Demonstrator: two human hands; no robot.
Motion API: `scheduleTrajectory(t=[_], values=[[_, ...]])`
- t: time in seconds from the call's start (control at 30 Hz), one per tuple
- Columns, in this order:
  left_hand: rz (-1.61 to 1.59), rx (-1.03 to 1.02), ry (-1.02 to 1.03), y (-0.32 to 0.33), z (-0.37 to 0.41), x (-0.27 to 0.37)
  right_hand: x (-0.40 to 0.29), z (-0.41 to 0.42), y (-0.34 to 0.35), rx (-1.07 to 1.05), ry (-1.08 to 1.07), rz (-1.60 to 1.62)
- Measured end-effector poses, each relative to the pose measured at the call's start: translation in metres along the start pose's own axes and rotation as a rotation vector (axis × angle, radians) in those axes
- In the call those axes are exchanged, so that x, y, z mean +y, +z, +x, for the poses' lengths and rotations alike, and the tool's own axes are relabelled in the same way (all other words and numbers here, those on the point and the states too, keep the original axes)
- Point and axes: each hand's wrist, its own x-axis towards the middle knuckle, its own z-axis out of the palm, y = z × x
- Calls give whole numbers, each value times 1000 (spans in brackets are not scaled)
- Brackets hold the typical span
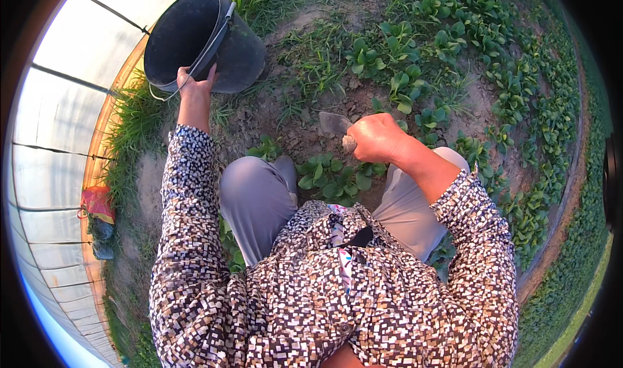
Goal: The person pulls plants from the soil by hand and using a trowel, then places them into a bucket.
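With my left hand (195,88) I grip the near rim of a black plastic bucket (241,59). The bucket is tilted with its mouth toward the left, and its dark inside shows no contents that I can make out. A wire handle with a pale grip (230,10) lies across the bucket's side. My right hand (378,137) is closed around a short-handled tool with a flat metal blade (335,122). The blade points left, above bare soil (302,129); the butt of its handle (348,144) shows below my fist. Leafy green plants (336,175) grow between my knees.
More leafy greens (406,88) stand ahead and to the right, with grass and weeds (316,71) among them. Along the left runs a translucent plastic sheet wall (58,110) with dark straps. A red bag (98,203) lies at its foot. A narrow strip (574,183) borders the bed at right.
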Motion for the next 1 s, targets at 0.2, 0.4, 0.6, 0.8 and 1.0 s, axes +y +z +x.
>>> scheduleTrajectory(t=[0.2,0.4,0.6,0.8,1.0], values=[[277,-28,208,49,10,-50,7,-4,-33,110,199,-11],[366,-127,137,-14,31,-37,12,1,-57,303,364,-3],[742,-320,108,10,10,-60,31,8,-60,311,429,14],[967,-451,209,38,-30,-90,60,14,-66,378,485,14],[1118,-497,246,35,-52,-110,86,-6,-69,622,571,117]])
